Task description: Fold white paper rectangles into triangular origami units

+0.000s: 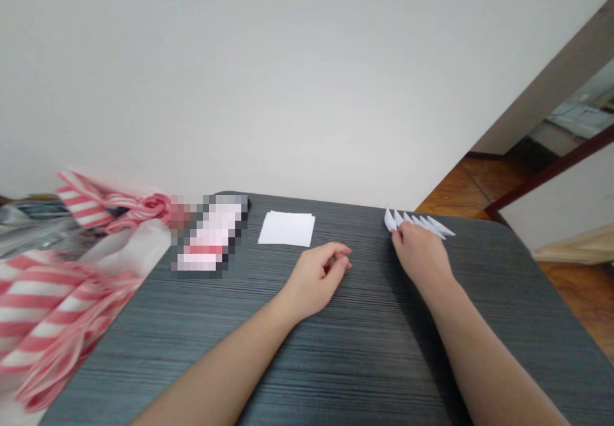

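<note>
My left hand (319, 279) rests over the dark table with its fingers loosely curled and a gap between thumb and fingers. It holds nothing, and the small stack of white paper (286, 229) lies just beyond it. Farther right, my right hand (425, 253) has its fingers closed at the left end of a row of folded white paper pieces (439, 226). It pinches the leftmost folded paper piece (390, 220), whose pointed tip stands up. Several more pointed pieces overlap in the row behind the knuckles, and my hand covers their lower parts.
A pixelated phone-like object (211, 234) lies at the left of the dark table (336, 375). Red-and-white striped cloth (52, 304) and clear plastic are heaped beyond the left edge. A pale wall (297, 80) rises behind the table; wooden floor (446, 186) shows at right.
</note>
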`<action>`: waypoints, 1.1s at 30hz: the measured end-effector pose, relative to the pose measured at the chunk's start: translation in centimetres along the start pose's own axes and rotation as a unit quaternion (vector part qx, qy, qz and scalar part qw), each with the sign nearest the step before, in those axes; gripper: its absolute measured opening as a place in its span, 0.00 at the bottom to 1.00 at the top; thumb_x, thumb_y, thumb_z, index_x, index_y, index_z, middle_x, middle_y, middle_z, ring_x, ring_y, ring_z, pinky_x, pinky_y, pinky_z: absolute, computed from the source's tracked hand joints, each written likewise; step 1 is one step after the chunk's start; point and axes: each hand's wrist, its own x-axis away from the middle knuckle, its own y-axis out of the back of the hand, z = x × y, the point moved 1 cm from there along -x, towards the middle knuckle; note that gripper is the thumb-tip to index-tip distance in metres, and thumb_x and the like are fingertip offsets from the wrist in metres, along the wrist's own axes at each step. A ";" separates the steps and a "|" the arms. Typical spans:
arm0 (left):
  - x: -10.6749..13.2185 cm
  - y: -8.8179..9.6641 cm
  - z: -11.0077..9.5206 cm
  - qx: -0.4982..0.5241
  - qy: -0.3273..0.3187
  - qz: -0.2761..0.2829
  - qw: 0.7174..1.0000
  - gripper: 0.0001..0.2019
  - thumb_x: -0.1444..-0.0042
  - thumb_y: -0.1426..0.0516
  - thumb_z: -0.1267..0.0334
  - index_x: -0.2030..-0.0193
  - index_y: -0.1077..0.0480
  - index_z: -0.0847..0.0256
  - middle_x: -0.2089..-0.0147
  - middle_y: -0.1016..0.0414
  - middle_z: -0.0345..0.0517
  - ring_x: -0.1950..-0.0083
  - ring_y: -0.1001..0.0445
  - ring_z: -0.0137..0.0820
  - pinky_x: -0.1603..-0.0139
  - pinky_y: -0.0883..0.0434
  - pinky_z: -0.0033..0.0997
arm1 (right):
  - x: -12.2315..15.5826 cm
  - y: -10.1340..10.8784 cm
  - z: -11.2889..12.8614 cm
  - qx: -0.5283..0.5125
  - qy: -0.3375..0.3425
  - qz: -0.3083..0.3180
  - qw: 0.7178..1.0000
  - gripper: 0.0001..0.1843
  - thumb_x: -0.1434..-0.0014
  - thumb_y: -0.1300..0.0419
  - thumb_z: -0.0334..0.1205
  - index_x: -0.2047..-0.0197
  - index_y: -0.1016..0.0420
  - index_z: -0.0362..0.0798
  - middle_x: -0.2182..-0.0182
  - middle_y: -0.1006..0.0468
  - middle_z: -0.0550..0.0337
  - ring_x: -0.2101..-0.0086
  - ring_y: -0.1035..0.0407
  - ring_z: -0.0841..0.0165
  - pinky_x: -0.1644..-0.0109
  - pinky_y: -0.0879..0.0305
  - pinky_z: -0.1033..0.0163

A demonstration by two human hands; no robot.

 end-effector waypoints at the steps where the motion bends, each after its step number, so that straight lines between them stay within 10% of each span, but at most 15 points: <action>1: 0.0 0.0 0.0 0.001 -0.002 -0.001 1.000 0.11 0.35 0.49 0.63 0.51 0.29 0.62 0.61 0.19 0.46 0.71 0.25 0.27 0.69 0.28 0.28 | 0.0 0.0 0.0 -0.001 -0.001 0.002 1.000 0.14 0.34 0.47 0.41 0.68 0.25 0.45 0.73 0.21 0.46 0.72 0.25 0.57 0.69 0.37 0.58; 14: 0.2 0.2 -0.1 -0.010 -0.004 -0.004 1.000 0.10 0.35 0.49 0.63 0.52 0.29 0.61 0.62 0.20 0.45 0.70 0.25 0.27 0.68 0.29 0.27 | 0.9 1.1 0.2 0.000 0.005 -0.038 0.999 0.17 0.33 0.48 0.46 0.70 0.28 0.47 0.75 0.22 0.51 0.74 0.27 0.59 0.72 0.43 0.59; 19: 0.4 0.9 -0.3 -0.111 -0.046 -0.060 0.991 0.09 0.35 0.49 0.65 0.55 0.29 0.60 0.65 0.22 0.44 0.67 0.25 0.31 0.63 0.29 0.30 | 2.2 1.4 1.8 -0.099 0.167 0.021 0.981 0.18 0.31 0.49 0.45 0.70 0.30 0.48 0.72 0.22 0.56 0.70 0.27 0.63 0.67 0.41 0.62; 27: -0.5 3.3 0.3 -0.386 -0.035 -0.211 0.897 0.12 0.37 0.47 0.62 0.51 0.27 0.63 0.47 0.26 0.57 0.43 0.33 0.49 0.40 0.37 0.51 | 3.0 0.4 2.6 -0.157 0.230 0.101 0.955 0.16 0.31 0.48 0.44 0.69 0.30 0.48 0.70 0.22 0.60 0.69 0.28 0.66 0.65 0.41 0.63; 33: -1.0 3.4 1.1 -0.519 0.073 -0.158 0.837 0.19 0.36 0.49 0.58 0.47 0.27 0.68 0.35 0.34 0.63 0.32 0.43 0.55 0.35 0.42 0.56 | 3.0 0.3 1.7 -0.179 0.213 0.117 0.953 0.16 0.31 0.48 0.46 0.68 0.30 0.48 0.70 0.23 0.61 0.68 0.29 0.67 0.65 0.43 0.63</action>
